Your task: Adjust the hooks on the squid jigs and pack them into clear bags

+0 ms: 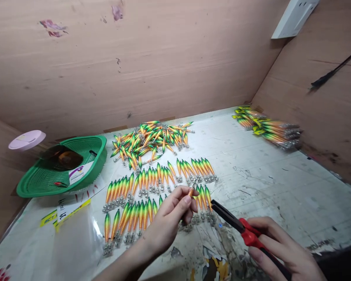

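My left hand [177, 210] pinches a small orange squid jig [191, 191], its metal hooks pointing up and away; the rest of its body is hidden by my fingers. In my right hand [283, 246] are red-handled pliers [248, 234], the dark jaws directed left toward the held jig but apart from it. Beyond and beside my left hand, rows of green, yellow and orange squid jigs [148, 179] lie on the table with hooks toward me. A loose heap of the same jigs [152, 140] lies farther back.
At the left stands a green basket [101, 160] holding dark glasses and a card. A clear plastic bag [76, 242] lies in front of it. Bagged jigs [277, 132] lie at the back right. Pinkish board walls [163, 70] enclose the white table [269, 187].
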Demonstrator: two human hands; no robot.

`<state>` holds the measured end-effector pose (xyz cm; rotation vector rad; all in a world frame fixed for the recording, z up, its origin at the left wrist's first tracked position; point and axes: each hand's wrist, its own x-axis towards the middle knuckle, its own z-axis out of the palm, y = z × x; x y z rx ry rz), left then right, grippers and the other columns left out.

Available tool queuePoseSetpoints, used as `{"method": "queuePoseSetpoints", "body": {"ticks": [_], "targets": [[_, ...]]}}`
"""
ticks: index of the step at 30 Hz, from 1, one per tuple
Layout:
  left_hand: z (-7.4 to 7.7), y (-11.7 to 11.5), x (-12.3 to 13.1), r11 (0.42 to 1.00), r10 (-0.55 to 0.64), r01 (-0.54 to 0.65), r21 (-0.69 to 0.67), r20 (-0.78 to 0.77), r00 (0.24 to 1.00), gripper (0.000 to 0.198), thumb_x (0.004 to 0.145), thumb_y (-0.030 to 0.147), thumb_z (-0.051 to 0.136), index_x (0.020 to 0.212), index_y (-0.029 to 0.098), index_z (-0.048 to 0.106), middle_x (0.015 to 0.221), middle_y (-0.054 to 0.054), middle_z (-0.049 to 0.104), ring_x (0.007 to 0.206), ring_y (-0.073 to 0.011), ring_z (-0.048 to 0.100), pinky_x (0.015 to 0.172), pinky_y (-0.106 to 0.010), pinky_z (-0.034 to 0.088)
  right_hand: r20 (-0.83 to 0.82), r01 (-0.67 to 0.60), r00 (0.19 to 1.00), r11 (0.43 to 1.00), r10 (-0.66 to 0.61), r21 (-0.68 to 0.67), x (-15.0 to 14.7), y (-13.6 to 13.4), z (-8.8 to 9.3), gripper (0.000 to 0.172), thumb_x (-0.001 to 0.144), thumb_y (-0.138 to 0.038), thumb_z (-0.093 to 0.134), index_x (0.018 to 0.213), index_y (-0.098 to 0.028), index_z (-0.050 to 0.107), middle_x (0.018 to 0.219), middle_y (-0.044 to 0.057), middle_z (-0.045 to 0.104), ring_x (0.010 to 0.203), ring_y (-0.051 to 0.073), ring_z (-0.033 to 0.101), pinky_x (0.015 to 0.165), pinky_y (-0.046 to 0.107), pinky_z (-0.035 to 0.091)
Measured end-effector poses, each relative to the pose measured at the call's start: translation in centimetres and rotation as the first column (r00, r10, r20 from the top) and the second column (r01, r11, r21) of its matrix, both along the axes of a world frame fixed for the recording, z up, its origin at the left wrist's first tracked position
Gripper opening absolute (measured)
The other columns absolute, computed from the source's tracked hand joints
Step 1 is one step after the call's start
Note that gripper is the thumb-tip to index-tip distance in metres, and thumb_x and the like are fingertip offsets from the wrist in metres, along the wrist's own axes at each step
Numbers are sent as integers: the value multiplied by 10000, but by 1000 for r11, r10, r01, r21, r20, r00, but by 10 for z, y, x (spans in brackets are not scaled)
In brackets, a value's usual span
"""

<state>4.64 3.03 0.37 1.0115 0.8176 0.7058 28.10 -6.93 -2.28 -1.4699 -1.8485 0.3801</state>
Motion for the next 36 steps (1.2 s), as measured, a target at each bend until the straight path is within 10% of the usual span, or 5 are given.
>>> {"method": "queuePoseSetpoints", "body": {"ticks": [11, 22, 36], "targets": [[-6, -25, 1, 997, 59, -55, -46, 82, 995, 329, 923, 432, 523, 1044, 147, 635, 768, -36, 622, 544, -66, 384, 538, -246, 268, 25, -64, 998, 998, 64, 8, -21, 4, 18, 107, 876, -275, 571, 830, -207, 639, 925, 54, 626, 839, 139, 679, 721, 131, 545], [-5, -28, 0, 963, 165, -114, 244, -198, 966, 232, 919, 371, 546, 1077, 259, 674, 953, -39, 631, 872, -156, 563, 758, -264, 438, 19, -81, 997, 997, 81, -5, -23, 5, 20, 93, 870, -256, 574, 828, -205, 639, 917, 49, 631, 813, 133, 678, 689, 122, 542], [-6, -30, 0, 866, 280, -80, 493, -347, 895, 294, 922, 324, 533, 1173, 270, 676, 892, -66, 593, 766, -163, 561, 660, -276, 469, 11, -66, 998, 998, 66, -22, -23, 3, 16, 117, 881, -271, 555, 844, -202, 642, 922, 58, 630, 829, 150, 675, 699, 150, 551]]}}
